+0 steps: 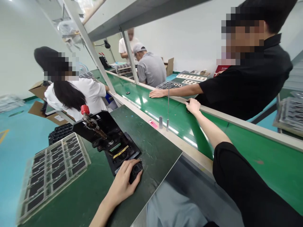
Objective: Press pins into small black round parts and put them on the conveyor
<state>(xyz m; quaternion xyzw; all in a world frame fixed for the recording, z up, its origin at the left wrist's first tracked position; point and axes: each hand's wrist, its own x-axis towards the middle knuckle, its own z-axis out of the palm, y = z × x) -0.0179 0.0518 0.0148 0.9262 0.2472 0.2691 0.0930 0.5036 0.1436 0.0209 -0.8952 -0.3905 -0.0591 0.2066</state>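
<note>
My left hand (125,178) is closed around a small black part with a round opening (136,169), low over the green bench mat. Just beyond it stands a black clamp fixture (121,151) with a raised lid, a yellow strip and a red-tipped lever (85,109). My right hand (194,106) reaches across the green conveyor belt (246,148) to its far rail. Its fingers are curled on a small dark piece (187,107), mostly hidden by them.
A clear tray of black flat pieces (55,170) lies at left. On the near rail stand small metal pins (161,122) beside a pink item (153,124). A black ring (127,93) rides the belt. A co-worker's hand (157,93) rests there; several people sit or stand around.
</note>
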